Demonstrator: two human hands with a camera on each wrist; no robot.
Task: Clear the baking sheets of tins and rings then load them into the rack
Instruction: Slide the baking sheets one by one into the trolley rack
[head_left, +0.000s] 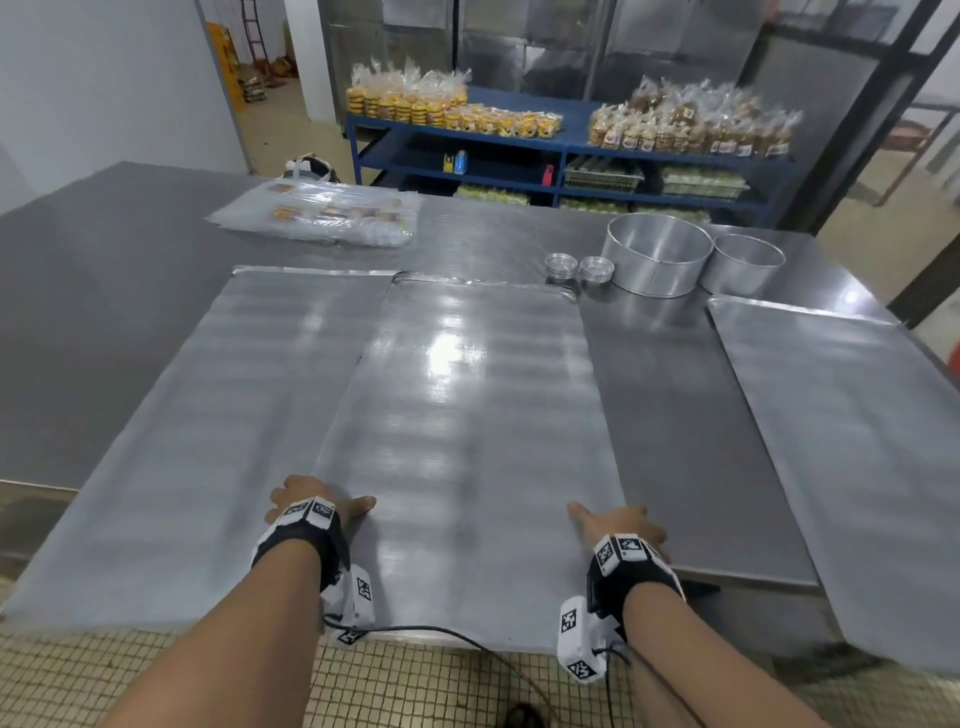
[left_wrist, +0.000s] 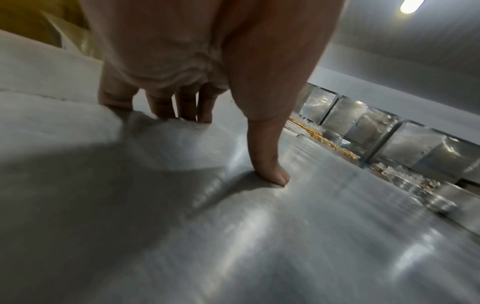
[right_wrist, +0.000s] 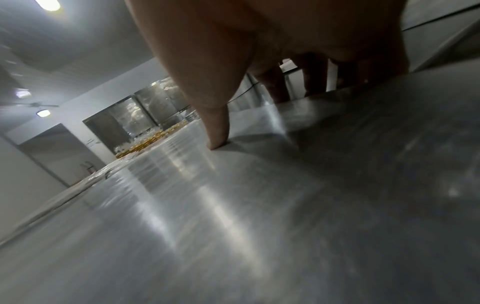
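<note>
Middle flat aluminium baking sheet (head_left: 467, 415) lies on the grey steel table (head_left: 104, 312), its near end overhanging the table edge and its left side overlapping the neighbouring sheet (head_left: 208, 415). Left hand (head_left: 306, 506) grips its left edge, right hand (head_left: 621, 527) its right edge: thumbs on top, fingers curled under. Sheet is bare; the round metal rings (head_left: 657, 254) and small tins (head_left: 561, 266) stand beyond its far right corner.

Judgement: lift evenly with both hands, keep it level, clear the overlapped sheet before turning. Rack not in view.
</note>
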